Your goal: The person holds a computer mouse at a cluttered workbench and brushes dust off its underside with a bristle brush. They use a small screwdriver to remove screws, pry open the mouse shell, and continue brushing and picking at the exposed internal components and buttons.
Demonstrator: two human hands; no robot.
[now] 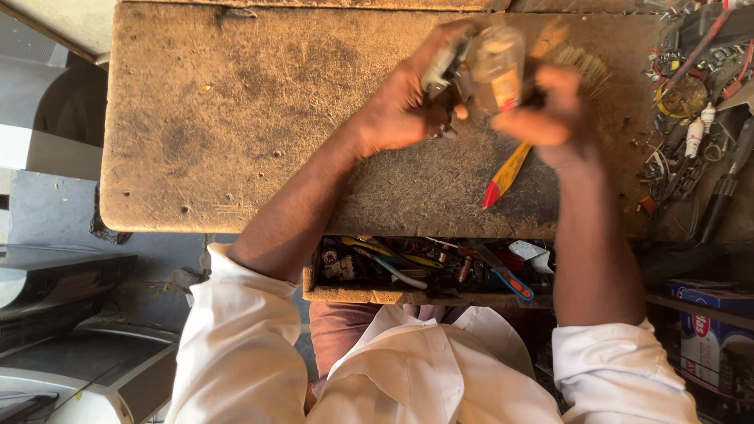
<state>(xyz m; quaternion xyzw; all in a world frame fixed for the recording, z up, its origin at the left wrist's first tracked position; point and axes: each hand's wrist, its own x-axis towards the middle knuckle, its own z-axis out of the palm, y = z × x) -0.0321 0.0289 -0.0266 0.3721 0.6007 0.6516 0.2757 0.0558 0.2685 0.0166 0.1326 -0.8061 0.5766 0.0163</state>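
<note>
Above the worn wooden table [220, 118], the left hand [404, 106] has its grip closed on a small metal part [441, 67], and the right hand [554, 118] is clasped around a clear bottle with an orange label [496, 67]. A brush with a yellow-and-red handle [509, 169] lies on the table under the right hand, and an open drawer of tools [424, 271] sits below the table's edge.

A clear, dusty part with an orange patch [496, 67] and a grey metal piece [441, 67] were gripped above a scuffed tan-brown wooden bench [236, 126]. Just below the grip, a brush handle [506, 173] was painted yellow with a red tip, its pale straw bristles fanned beside the right hand [554, 118]. White rolled sleeves [236, 330] were worn. Nearer the body, blue-and-orange and yellow-handled tools [440, 271] were seen in a drawer.
</note>
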